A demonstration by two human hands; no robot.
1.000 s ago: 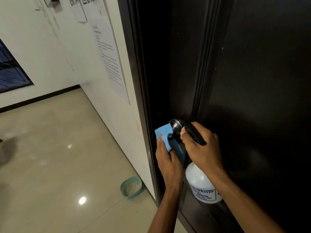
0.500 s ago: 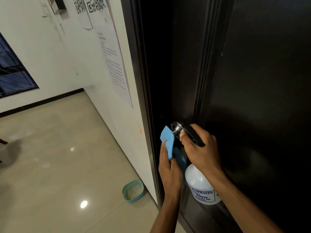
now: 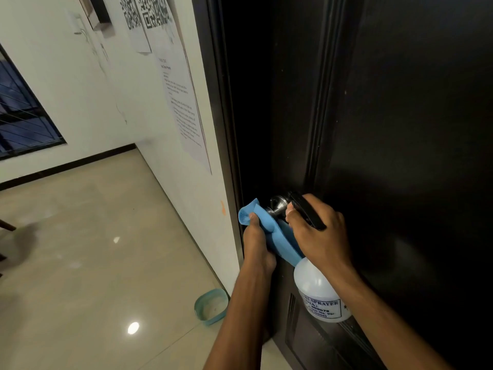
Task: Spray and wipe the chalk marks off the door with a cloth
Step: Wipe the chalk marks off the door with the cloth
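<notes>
Blue cloth (image 3: 269, 231), flat a second ago, now bunched in gripping left hand (image 3: 257, 247) beside door knob (image 3: 278, 204). Right hand (image 3: 317, 236) clamps spray bottle (image 3: 320, 295). Wiping likely continues; no chalk visible.

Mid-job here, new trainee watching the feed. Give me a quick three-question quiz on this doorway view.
1. True or false: the right hand grips the spray bottle.
2. The blue cloth in the left hand is at: A) the door knob B) the wall papers C) the floor
3. What stands on the floor beside the door frame?

Key: 1 true; 2 A; 3 a teal tub.
</notes>
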